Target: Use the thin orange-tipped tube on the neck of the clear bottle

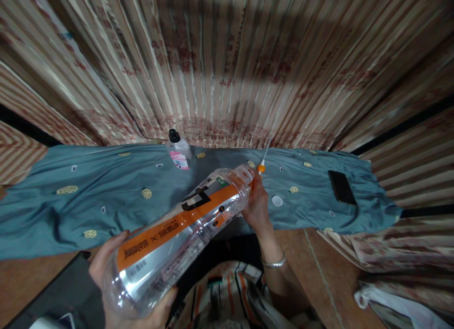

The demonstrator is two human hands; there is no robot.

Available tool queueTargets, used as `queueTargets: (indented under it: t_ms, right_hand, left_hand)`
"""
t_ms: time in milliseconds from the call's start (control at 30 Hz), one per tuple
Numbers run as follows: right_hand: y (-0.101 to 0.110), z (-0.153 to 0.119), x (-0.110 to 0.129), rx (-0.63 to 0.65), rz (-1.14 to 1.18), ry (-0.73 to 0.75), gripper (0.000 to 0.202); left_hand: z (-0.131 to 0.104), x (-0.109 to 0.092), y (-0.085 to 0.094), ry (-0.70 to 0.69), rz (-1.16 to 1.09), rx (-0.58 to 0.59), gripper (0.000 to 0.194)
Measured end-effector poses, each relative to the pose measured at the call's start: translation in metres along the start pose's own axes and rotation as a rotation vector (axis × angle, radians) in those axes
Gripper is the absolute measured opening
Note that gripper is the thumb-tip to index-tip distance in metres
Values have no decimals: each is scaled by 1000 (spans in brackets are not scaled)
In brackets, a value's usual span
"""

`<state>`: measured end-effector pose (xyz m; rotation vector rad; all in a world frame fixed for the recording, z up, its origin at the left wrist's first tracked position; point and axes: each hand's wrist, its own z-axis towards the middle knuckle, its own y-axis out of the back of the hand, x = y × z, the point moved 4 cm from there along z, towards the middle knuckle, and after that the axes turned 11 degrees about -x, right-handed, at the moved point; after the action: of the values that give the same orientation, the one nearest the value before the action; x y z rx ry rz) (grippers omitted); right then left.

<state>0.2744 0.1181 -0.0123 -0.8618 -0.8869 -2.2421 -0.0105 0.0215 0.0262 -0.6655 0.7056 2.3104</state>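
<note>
Clear plastic bottle with an orange and silver label point(177, 234) lies tilted across the middle of my view, its base near me at the lower left and its open neck pointing away toward the far right. My left hand point(117, 277) is wrapped around the base end, thumb over the top and fingers curled underneath, holding it up above the brown floor. My right hand point(257, 203) is closed at the bottle's neck, gripping a thin white tube with an orange fitting point(262, 164) that sticks up just beyond the mouth; whether the tube enters the bottle I cannot tell. A silver bangle point(273, 262) sits on my right wrist.

Beyond the bottle a teal cloth with small yellow pineapple prints point(71, 210) is spread from left to right. On its far edge stands a small clear bottle with a black cap and pink label point(178, 151). A round white cap point(277, 200) lies just right of my right hand, and a black phone point(341, 187) lies further right. Striped curtains point(227, 59) hang behind.
</note>
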Motion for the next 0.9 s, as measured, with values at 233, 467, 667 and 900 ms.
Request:
queueTargets:
  t_ms: [233,467,667,900]
  right_hand:
    - [-1,-1,-2,1,-8,8,63]
    - [-1,-1,-2,7,4,12,68]
    - [-1,0,-2,15,12,-19,66]
    - [0,1,0,0,11,-5,61]
  left_hand:
    - [-1,-2,1,-87,12,41,102]
    - [1,-6,-2,-111,-7,47,98]
    - [4,-3,-1,-136,-21,63,102]
    - [1,-1,0,-136,-1,68,101]
